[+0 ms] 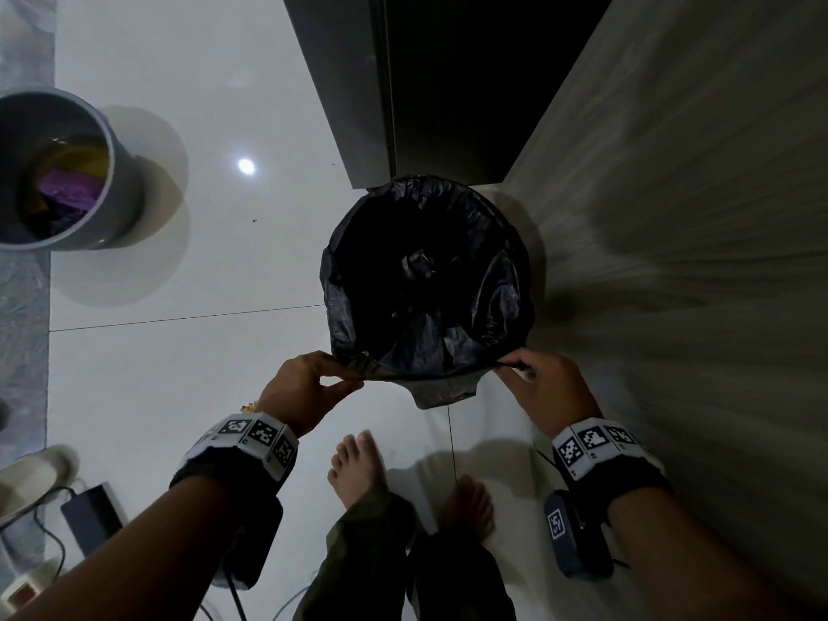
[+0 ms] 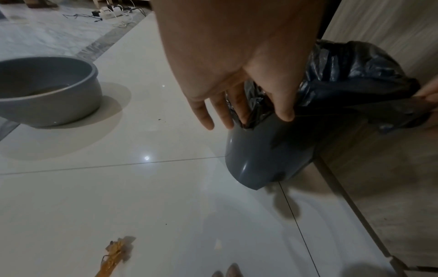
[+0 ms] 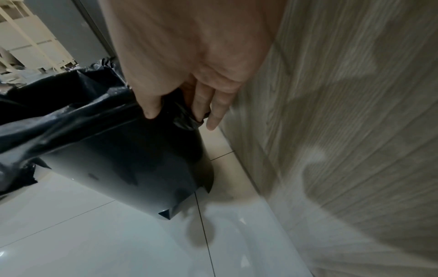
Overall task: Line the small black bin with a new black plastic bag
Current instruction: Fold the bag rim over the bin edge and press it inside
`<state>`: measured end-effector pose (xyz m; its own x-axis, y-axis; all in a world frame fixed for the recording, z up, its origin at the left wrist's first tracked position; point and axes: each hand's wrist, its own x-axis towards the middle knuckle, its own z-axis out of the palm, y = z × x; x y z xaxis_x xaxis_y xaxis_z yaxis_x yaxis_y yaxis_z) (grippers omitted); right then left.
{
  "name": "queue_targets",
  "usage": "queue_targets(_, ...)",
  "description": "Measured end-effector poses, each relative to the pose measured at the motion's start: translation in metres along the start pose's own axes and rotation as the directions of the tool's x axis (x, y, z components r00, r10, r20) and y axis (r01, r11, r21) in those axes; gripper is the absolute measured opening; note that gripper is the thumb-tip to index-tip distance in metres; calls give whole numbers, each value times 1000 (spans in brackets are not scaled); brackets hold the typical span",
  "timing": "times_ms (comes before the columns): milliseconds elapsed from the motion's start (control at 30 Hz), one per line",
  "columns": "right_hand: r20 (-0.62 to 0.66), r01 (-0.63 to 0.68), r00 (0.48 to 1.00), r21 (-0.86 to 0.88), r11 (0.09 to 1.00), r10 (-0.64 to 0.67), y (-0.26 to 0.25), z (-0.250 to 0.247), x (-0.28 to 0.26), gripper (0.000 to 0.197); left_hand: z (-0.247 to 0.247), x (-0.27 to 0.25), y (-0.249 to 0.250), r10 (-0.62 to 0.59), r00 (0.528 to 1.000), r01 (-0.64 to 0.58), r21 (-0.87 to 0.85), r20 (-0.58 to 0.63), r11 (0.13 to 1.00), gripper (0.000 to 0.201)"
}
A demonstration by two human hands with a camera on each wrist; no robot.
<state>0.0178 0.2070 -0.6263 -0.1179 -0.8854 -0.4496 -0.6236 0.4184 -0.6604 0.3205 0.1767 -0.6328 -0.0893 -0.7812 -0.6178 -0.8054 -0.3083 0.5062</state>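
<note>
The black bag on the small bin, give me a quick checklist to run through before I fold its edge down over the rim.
1. Left hand pinches the black bag at the near edge: ok.
2. Right hand pinches the same edge: ok.
3. Bag mouth open inside the small bin: ok.
4. Near edge folded over the rim: not ok, it is stretched between the hands.
5. Far edge over the rim: looks ok.
6. Bag bottom reaches the bin floor: cannot tell.
</note>
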Motion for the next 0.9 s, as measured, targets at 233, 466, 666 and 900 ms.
queue_targets(233, -54, -98, 994, -9, 995, 97, 10, 19, 18, 12, 20, 16, 1, -137, 982, 129, -64, -131, 990, 19)
queue_targets(466, 26, -292, 956, 211, 933, 293, 1, 11, 33, 9, 17, 26, 9, -144, 983, 125, -156, -116, 980, 25)
queue_targets(666, -318, -27, 947, 58, 998, 45, -47, -29, 16, 12, -10, -15, 42, 64, 868, -97, -43, -492, 994, 16)
queue_targets(900, 245, 187, 966, -419, 889, -88, -124, -19, 92, 23, 9, 19, 119, 393, 918, -383, 399, 62, 833, 58)
